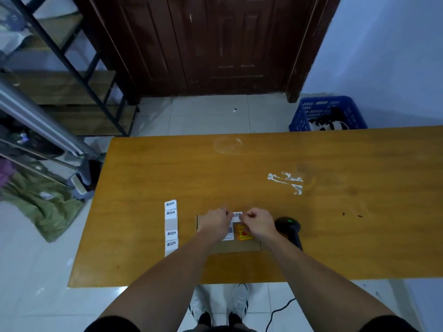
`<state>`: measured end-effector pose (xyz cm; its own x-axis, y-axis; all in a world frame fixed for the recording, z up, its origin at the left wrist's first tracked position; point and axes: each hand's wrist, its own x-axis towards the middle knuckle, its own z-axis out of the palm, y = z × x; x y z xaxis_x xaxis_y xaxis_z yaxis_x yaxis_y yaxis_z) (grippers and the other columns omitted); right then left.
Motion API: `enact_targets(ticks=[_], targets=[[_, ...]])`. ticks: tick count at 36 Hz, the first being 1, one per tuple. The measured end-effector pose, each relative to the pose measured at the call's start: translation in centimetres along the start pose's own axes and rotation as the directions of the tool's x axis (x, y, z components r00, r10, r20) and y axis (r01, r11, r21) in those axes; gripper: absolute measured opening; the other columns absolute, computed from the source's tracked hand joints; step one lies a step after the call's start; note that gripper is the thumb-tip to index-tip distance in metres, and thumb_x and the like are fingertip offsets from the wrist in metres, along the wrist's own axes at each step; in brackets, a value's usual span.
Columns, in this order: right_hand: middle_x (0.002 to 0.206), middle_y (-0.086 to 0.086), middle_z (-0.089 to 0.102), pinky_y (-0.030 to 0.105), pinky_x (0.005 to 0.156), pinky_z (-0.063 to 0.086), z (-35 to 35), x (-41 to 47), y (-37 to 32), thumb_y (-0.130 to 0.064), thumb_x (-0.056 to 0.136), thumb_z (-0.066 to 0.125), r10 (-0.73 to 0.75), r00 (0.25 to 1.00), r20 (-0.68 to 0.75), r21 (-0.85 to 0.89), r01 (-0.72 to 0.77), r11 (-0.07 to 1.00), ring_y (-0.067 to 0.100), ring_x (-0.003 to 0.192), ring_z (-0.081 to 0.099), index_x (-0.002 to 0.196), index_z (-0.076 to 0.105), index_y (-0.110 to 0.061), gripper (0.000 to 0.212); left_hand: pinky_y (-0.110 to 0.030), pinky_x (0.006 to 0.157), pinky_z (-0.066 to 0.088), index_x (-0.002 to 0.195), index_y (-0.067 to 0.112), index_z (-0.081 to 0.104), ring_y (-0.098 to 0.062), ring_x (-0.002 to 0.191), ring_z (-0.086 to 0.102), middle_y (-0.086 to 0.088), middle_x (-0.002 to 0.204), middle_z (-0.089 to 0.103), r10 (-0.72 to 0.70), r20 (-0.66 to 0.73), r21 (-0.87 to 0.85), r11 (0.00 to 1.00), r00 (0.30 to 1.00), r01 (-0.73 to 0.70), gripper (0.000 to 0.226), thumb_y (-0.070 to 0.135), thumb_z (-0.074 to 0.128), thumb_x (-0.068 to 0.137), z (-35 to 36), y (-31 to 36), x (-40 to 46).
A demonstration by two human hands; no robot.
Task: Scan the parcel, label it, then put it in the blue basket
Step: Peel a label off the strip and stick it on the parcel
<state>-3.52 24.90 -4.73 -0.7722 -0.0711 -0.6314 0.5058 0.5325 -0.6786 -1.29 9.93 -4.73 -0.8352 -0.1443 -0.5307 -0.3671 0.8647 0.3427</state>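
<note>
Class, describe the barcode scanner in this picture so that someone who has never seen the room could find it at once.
Start at the long orange-brown wooden table and find the person's right hand working over the cardboard parcel. Just right of that hand lies the scanner. It is the only black thing on the table, with a small green light on its rounded head.

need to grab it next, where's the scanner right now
In the head view the black scanner lies on the wooden table, just right of the right hand and the parcel.
</note>
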Motion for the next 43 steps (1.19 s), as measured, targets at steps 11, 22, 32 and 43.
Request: enact_targets(ticks=[11, 22, 32, 43], targets=[[0.091, 0.006, 0.071, 0.017, 0.051, 0.044, 0.3, 1.7, 0.9, -0.032, 0.098, 0.065, 0.015, 1.0, 0.013, -0.139, -0.013, 0.99, 0.017, 0.073, 0.069, 0.08, 0.063, -0.021, 0.021, -0.044, 0.078, 0.057, 0.12, 0.011, 0.058, -0.033, 0.103, 0.067, -0.013, 0.113, 0.07, -0.043, 0.093, 0.144, 0.989, 0.995, 0.029, 0.043, 0.049, 0.042, 0.105, 0.8, 1.5, 1.3], [0.077, -0.003, 0.064, 0.008, 0.035, 0.038, 0.6, 2.9, 1.5, -0.029, 0.098, 0.064, 0.004, 1.0, -0.015, -0.221, -0.008, 0.975, -0.005, 0.037, 0.059, 0.074, 0.058, -0.024, 0.025, -0.04, 0.079, 0.053, 0.126, 0.012, 0.057, -0.032, 0.109, 0.066, -0.013, 0.121, 0.068, -0.102, 0.1, 0.219, 0.972, 0.99, 0.078, 0.045, 0.049, 0.042, 0.105, 1.6, 1.5, 2.5], [0.078, -0.001, 0.065, 0.026, 0.053, 0.053, 0.6, 3.3, 1.3, -0.03, 0.098, 0.064, -0.004, 1.0, -0.007, -0.273, 0.002, 0.962, 0.01, 0.055, 0.068, 0.076, 0.054, -0.021, 0.026, -0.038, 0.077, 0.048, 0.126, 0.012, 0.054, -0.031, 0.112, 0.064, -0.013, 0.123, 0.066, -0.116, 0.107, 0.265, 0.961, 0.987, 0.084, 0.039, 0.042, 0.042, 0.106, 1.8, 1.9, 2.8], [0.085, 0.0, 0.066, 0.03, 0.055, 0.06, 0.8, 3.6, 1.5, -0.031, 0.094, 0.07, 0.04, 0.997, -0.074, -0.264, -0.058, 0.963, 0.011, 0.057, 0.071, 0.082, 0.051, -0.025, 0.023, -0.038, 0.08, 0.056, 0.118, 0.007, 0.063, -0.03, 0.105, 0.068, -0.012, 0.116, 0.071, -0.158, 0.11, 0.209, 0.969, 0.981, 0.133, 0.046, 0.047, 0.049, 0.101, 2.0, 1.4, 3.5]])
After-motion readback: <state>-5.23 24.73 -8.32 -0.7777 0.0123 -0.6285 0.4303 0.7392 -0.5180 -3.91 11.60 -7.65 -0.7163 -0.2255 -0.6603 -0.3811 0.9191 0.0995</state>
